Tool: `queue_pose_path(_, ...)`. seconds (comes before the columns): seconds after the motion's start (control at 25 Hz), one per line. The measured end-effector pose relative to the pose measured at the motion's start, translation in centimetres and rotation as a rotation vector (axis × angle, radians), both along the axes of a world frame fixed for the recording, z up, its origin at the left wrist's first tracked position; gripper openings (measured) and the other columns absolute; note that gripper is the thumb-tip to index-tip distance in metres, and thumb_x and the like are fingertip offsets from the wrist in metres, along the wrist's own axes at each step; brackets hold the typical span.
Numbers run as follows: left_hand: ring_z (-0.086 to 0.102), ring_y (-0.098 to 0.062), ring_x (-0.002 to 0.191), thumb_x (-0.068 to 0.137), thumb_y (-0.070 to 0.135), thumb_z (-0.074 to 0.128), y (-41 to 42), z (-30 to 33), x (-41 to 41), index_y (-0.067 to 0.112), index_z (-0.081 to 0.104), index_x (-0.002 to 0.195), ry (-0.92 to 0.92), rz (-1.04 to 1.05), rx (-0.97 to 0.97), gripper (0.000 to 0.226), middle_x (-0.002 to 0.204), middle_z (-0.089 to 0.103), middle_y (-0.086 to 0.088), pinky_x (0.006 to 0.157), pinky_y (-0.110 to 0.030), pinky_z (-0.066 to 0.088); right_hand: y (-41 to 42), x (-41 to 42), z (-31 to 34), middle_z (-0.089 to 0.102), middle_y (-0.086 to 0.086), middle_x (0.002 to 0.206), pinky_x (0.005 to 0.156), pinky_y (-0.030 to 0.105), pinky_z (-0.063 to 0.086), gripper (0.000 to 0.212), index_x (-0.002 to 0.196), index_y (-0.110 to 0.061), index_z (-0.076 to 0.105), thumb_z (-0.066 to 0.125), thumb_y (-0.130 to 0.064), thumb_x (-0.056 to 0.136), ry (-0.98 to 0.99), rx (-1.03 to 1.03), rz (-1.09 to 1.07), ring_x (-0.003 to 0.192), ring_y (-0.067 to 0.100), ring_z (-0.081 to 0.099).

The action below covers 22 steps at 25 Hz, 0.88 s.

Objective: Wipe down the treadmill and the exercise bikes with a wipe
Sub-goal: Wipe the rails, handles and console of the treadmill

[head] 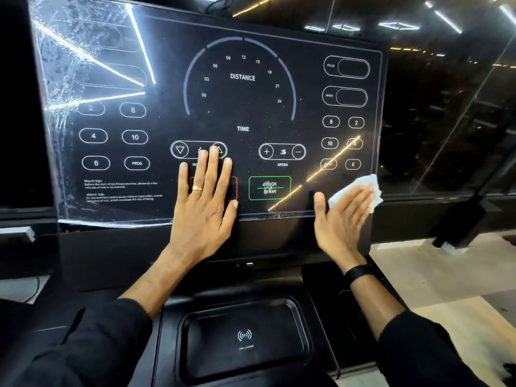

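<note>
Head view: left hand flat on the treadmill console at lower centre of the frame, fingers straight and spread, holding nothing, covering a red-outlined button and reaching up to the incline arrows. Gold ring on one finger. Right hand at lower right of the panel, fingers straight and together, pressing a white wipe against the console's lower right corner, just right of the green QUICK START button. Black wristband on the right wrist, dark sleeves on both arms. Clear film peeling and wrinkled at upper left of the panel, streaked with reflected light. DISTANCE dial at upper centre, number keys down both sides. Black tray with a charging symbol at bottom centre, below the console. Pale floor at right.
</note>
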<state>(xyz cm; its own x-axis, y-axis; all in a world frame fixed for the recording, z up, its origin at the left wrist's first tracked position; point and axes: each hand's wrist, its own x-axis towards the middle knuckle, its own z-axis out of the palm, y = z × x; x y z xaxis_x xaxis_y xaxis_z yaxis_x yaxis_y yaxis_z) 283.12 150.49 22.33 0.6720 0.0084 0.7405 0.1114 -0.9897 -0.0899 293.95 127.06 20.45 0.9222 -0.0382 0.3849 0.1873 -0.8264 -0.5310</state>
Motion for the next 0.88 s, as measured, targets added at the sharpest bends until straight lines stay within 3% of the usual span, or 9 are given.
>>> queue_pose_path(0.12,-0.003,-0.030,0.151,0.098,0.035,0.037,0.0,-0.1,0.0,0.008,0.009,0.156,0.000,0.007,-0.002,0.070,0.163,-0.001,-0.016,0.120,-0.057,0.005,-0.7,1.5,2.3,-0.026,0.026,0.158,0.119,0.045,-0.016,0.096,0.149,0.005,-0.021,0.026,-0.062,0.098,0.082,0.146,-0.071,0.147,0.032,-0.027)
queue_pose_path(0.24,-0.003,-0.031,0.151,0.098,0.035,0.038,0.0,0.1,0.1,0.007,0.009,0.156,0.000,0.008,-0.007,0.070,0.163,-0.001,-0.016,0.120,-0.057,0.004,1.0,2.7,4.6,-0.026,0.030,0.156,0.119,0.048,-0.017,0.098,0.149,0.008,-0.019,0.026,-0.063,0.098,0.053,0.158,-0.056,0.146,0.037,-0.028)
queue_pose_path(0.48,0.000,-0.029,0.151,0.096,0.037,0.041,-0.1,0.5,-0.4,0.008,0.013,0.156,0.013,-0.004,-0.027,0.072,0.164,0.001,-0.014,0.121,-0.055,0.005,0.8,-1.1,-0.1,-0.019,0.023,0.161,0.123,0.043,-0.010,0.093,0.153,0.002,-0.013,0.006,-0.069,0.097,-0.276,-0.435,0.418,0.150,0.033,-0.019)
queue_pose_path(0.56,0.004,-0.028,0.151,0.091,0.039,0.047,0.2,1.1,-0.8,0.009,0.018,0.155,0.030,-0.015,-0.022,0.076,0.164,0.006,-0.013,0.121,-0.052,0.007,-1.1,-0.8,-1.0,-0.025,0.014,0.160,0.122,0.040,-0.014,0.091,0.152,-0.005,-0.021,0.003,-0.072,0.094,-0.221,-0.380,0.396,0.149,0.027,-0.024)
queue_pose_path(0.64,0.013,-0.028,0.150,0.083,0.038,0.059,0.8,2.2,-1.1,0.010,0.026,0.152,0.045,-0.042,-0.024,0.082,0.162,0.013,-0.011,0.120,-0.048,0.010,-1.6,1.0,0.4,-0.027,0.017,0.158,0.121,0.042,-0.015,0.096,0.149,-0.003,-0.022,0.002,-0.075,0.090,-0.148,-0.204,0.227,0.147,0.028,-0.027)
queue_pose_path(0.76,0.016,-0.034,0.146,0.072,0.037,0.071,2.3,4.7,-1.3,0.012,0.032,0.147,0.017,-0.024,-0.076,0.088,0.160,0.014,-0.014,0.118,-0.047,0.006,0.1,4.9,7.0,-0.021,0.027,0.158,0.120,0.049,-0.013,0.097,0.151,0.004,-0.014,0.025,-0.066,0.097,-0.069,0.087,0.041,0.148,0.036,-0.024)
queue_pose_path(0.88,0.012,-0.036,0.147,0.064,0.041,0.077,4.0,7.5,-1.2,0.010,0.031,0.146,-0.002,0.079,-0.085,0.098,0.159,0.012,-0.017,0.118,-0.049,0.001,2.5,8.4,14.6,-0.019,0.029,0.159,0.119,0.051,-0.013,0.096,0.152,0.005,-0.011,0.028,-0.064,0.098,-0.120,0.104,-0.018,0.148,0.037,-0.023)
